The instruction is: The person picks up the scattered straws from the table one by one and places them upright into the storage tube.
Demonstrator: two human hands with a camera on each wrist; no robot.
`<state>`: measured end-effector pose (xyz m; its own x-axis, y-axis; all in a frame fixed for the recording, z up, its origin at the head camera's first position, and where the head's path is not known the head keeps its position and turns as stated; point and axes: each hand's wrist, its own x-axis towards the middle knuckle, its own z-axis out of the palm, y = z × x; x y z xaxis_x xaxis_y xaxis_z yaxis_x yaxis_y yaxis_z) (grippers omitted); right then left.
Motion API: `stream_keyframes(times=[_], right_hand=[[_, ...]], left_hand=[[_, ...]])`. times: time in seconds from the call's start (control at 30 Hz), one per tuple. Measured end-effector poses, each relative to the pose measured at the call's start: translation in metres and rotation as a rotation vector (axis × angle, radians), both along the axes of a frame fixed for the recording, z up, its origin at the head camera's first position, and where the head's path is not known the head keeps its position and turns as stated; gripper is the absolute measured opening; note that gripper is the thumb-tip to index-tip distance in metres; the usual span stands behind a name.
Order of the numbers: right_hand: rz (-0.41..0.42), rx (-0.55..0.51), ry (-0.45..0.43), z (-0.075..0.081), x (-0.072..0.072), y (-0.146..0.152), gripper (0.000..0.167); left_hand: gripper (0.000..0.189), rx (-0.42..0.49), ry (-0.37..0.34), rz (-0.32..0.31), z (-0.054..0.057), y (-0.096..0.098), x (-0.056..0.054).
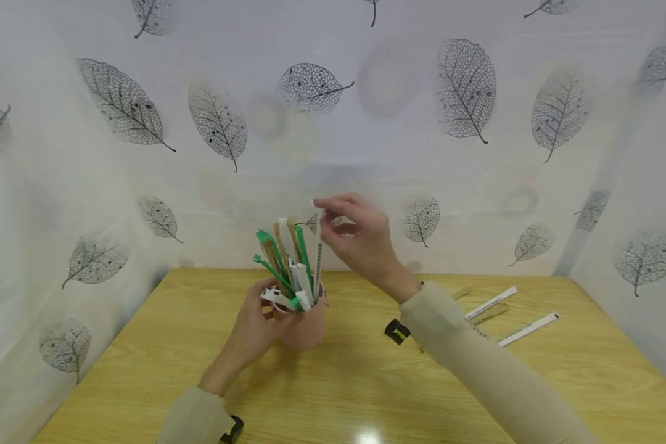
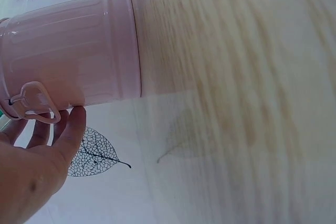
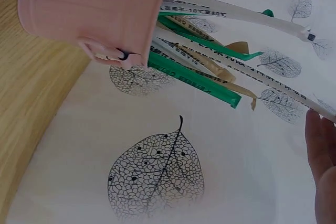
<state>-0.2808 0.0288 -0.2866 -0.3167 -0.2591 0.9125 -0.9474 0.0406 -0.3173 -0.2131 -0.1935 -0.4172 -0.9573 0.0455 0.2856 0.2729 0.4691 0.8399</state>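
A small pink metal bucket [image 1: 305,333] with side handles stands on the table, packed with paper-wrapped straws [image 1: 302,243] in white, green and brown. My left hand [image 1: 255,324] grips its left side near the rim; in the left wrist view, fingers [image 2: 71,135] lie against the wall beside the wire handle [image 2: 39,103]. Above the right of the bucket, my right hand [image 1: 361,237] pinches the upper end of a long white wrapped straw [image 1: 318,262]. That straw's lower end is inside the bucket, hidden behind the rim. The right wrist view shows the fingertips [image 3: 314,124] touching this straw.
To the right on the wooden table [image 1: 366,376] lie several loose wrapped straws, among them a white straw [image 1: 530,328] and a brown straw [image 1: 489,314]. My right sleeve covers part of them. A leaf-patterned white curtain [image 1: 333,142] encloses the table's back and sides.
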Motion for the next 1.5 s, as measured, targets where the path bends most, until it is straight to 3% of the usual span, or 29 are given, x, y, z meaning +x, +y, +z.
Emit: stream_keyframes(times=[0.57,0.7,1.0,1.23,1.37,1.5], right_hand=[[-0.01,0.131,-0.034,-0.053,0.0,-0.001,0.03],[0.021,0.164,-0.062,-0.061,0.003,-0.001,0.029],[0.012,0.171,-0.045,-0.063,0.0,0.002,0.038],[-0.037,0.182,-0.05,-0.058,-0.002,0.026,0.039],[-0.05,0.277,-0.071,-0.059,-0.004,0.05,0.034],[-0.051,0.461,-0.108,-0.061,-0.003,0.08,0.027]], left_hand=[[0.072,-0.013,0.0,0.013,0.001,0.001,0.001],[0.072,-0.009,-0.004,0.011,0.001,0.001,0.001],[0.073,-0.013,-0.002,0.014,0.0,0.001,0.0],[0.073,-0.027,0.012,0.017,-0.001,0.001,-0.002],[0.073,-0.032,0.017,0.013,-0.001,0.001,-0.002],[0.073,-0.031,0.011,0.013,0.0,0.0,-0.001]])
